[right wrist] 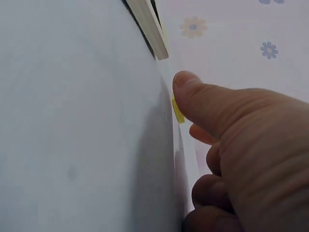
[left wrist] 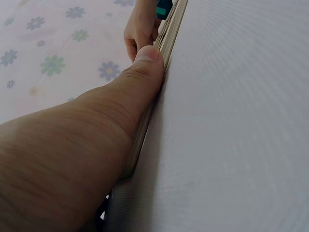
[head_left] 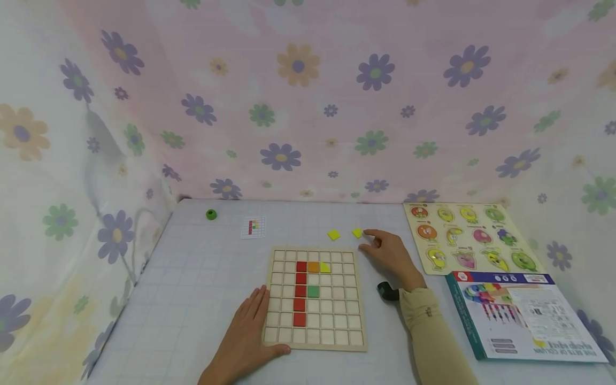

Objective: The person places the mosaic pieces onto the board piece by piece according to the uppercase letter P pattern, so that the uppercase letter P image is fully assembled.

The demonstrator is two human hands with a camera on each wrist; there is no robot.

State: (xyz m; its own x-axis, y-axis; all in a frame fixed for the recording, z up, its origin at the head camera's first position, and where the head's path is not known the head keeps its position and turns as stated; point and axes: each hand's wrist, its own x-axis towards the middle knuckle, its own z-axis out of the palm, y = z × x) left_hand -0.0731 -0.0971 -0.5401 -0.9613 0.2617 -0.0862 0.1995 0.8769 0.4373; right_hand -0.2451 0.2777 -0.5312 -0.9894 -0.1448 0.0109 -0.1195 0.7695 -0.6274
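Left hand [head_left: 250,331] flat, fingers spread, pressing grid board [head_left: 315,298] left edge; right hand [head_left: 390,254] relaxed, index fingertip just beside yellow tile [head_left: 356,232]; bare bench [head_left: 192,278] around

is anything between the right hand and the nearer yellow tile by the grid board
Nothing visible. The right hand reaches over bare table, its index fingertip just beside the nearer yellow tile. The second yellow tile lies further left, out of the path, and the grid board sits nearer the person.
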